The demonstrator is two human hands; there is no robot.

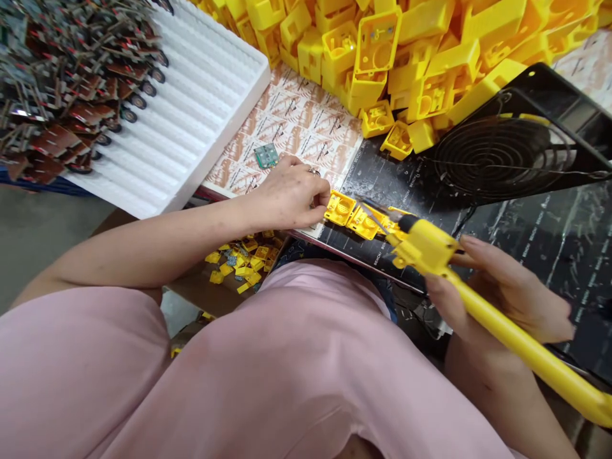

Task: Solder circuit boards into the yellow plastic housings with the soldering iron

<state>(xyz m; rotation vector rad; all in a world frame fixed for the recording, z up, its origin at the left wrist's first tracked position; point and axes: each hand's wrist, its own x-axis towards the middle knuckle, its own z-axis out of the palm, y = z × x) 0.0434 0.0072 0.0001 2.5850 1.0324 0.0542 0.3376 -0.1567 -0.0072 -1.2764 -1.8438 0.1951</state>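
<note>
My left hand (294, 194) is closed at the near edge of the bench, its fingertips at the left end of a row of small yellow plastic casings (340, 208). The casings lie open side up, showing small parts inside. My right hand (502, 287) grips a yellow soldering gun (507, 338) with a black collar and a thin metal tip. The tip points left, over the row, and the tool hides part of the casings at the right end. Just beyond my left hand lies a small green circuit board (266, 155).
Yellow casings (377, 41) are heaped at the back. A black fan (507, 150) stands at the right. On the left, a white foam tray (210, 83) carries many circuit boards (57, 108). Below the bench edge, a box holds small yellow pieces (246, 261).
</note>
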